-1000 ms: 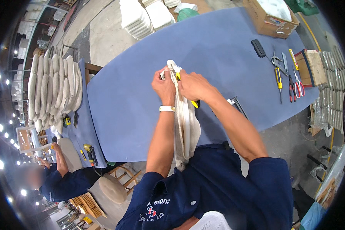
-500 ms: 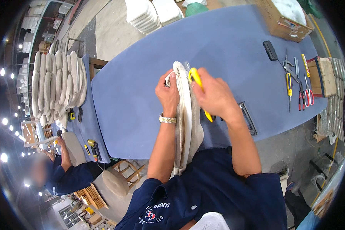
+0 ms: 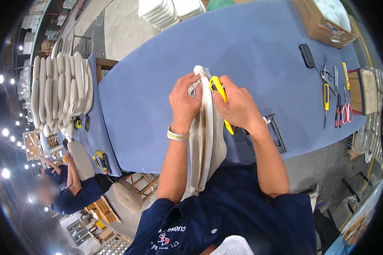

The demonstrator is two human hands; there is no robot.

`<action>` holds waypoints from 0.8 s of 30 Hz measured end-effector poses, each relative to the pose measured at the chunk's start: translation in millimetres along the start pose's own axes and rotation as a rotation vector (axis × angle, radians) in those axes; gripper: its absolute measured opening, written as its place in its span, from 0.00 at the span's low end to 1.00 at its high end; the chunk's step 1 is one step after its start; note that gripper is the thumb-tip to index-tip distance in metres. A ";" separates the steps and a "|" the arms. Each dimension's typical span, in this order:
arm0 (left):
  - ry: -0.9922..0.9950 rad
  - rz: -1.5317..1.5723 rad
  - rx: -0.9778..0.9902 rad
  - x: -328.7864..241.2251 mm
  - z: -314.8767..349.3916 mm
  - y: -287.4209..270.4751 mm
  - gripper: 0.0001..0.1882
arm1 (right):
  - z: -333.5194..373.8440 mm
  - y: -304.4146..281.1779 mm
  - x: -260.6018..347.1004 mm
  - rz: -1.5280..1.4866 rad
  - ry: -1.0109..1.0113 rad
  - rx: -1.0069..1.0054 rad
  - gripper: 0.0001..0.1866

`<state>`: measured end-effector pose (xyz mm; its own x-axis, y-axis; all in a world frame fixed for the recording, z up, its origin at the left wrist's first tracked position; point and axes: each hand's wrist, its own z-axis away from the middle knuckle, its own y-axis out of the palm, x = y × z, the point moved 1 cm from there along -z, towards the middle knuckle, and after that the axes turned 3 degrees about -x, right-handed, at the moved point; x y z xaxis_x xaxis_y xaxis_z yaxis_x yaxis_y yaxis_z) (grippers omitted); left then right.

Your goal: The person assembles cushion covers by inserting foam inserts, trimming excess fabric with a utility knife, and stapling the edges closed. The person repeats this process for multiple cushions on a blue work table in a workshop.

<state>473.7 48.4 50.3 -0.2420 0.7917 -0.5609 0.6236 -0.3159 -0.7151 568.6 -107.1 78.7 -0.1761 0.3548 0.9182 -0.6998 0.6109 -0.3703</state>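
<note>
Left hand [image 3: 185,104] has swung outward, seemingly gripping beige fabric [image 3: 198,142] on its right

Grey concrete floor [image 3: 123,29] shows around a blue-topped table [image 3: 144,93], bright lamps [image 3: 5,173] at left.

Workshop, stacked cushions [image 3: 61,91], hand tools [image 3: 326,97]

Lamps [image 3: 6,173] glare at left; the tabletop [image 3: 144,119] (brightly lit) curves; corners fall black.
</note>
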 end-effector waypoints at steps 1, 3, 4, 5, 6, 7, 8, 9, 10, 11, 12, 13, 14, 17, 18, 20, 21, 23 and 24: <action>-0.011 -0.020 0.028 -0.1 -1.4 -2.1 0.09 | 1.0 -0.4 0.7 -0.010 0.002 -0.002 0.13; -0.059 -0.020 0.019 -0.9 -2.8 -1.2 0.05 | 2.0 -0.7 0.1 -0.037 0.006 -0.012 0.13; -0.081 -0.020 0.016 -1.6 -4.0 -0.2 0.04 | 2.6 -0.9 -0.9 -0.053 0.009 -0.019 0.13; -0.078 0.004 -0.008 -2.5 -2.9 -0.1 0.04 | 3.1 -0.7 -1.2 -0.070 0.011 -0.026 0.13; -0.075 0.031 -0.030 -3.2 0.8 0.9 0.03 | 3.8 -0.5 -1.5 -0.050 0.010 -0.017 0.13; -0.073 0.057 -0.052 -2.8 4.1 1.3 0.04 | 4.4 0.0 -1.5 -0.031 0.008 -0.008 0.13; -0.074 0.068 -0.086 -0.1 7.0 1.4 0.03 | 5.0 0.8 -1.4 -0.012 0.005 0.003 0.13; -0.075 0.082 -0.122 1.8 9.2 2.3 0.02 | 5.5 1.0 -1.3 -0.009 -0.014 0.003 0.13; -0.077 0.096 -0.158 2.8 11.2 2.7 0.02 | 5.8 2.2 -1.4 -0.006 -0.033 0.004 0.13; -0.174 0.206 -0.192 2.7 14.8 4.1 0.02 | 5.7 3.8 -1.6 -0.003 -0.053 0.006 0.13; -0.272 0.315 -0.228 0.6 19.5 5.9 0.03 | 5.3 7.3 -3.4 0.010 -0.069 -0.006 0.13; -0.370 0.425 -0.263 -0.9 22.6 7.3 0.03 | 4.7 11.7 -5.9 0.023 -0.086 -0.017 0.12; -0.398 0.427 -0.282 -2.5 23.3 7.3 0.04 | 4.0 14.8 -6.6 0.036 -0.103 -0.029 0.12; -0.441 0.469 -0.309 -6.5 20.9 9.0 0.05 | 2.7 20.4 -1.4 0.028 -0.065 -0.021 0.12; -0.429 0.502 -0.299 -5.3 21.9 10.3 0.07 | 2.6 22.0 0.2 0.034 -0.063 -0.020 0.12; -0.383 0.466 -0.272 -5.0 21.6 11.3 0.10 | 2.0 23.9 2.8 0.046 -0.058 -0.020 0.13; -0.349 0.397 -0.253 -6.5 20.4 11.2 0.11 | 1.5 24.5 3.2 0.041 -0.057 -0.014 0.13; -0.253 0.243 -0.201 -5.0 18.3 11.7 0.13 | 0.4 23.9 4.4 0.030 -0.054 -0.001 0.13; -0.189 0.158 -0.167 -1.6 16.2 11.2 0.13 | -0.3 23.5 5.0 0.023 -0.039 0.018 0.13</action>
<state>469.0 35.2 36.4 -0.2566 0.6232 -0.7388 0.7745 -0.3247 -0.5429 551.4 -90.8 74.6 -0.2196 0.3404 0.9143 -0.7074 0.5898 -0.3895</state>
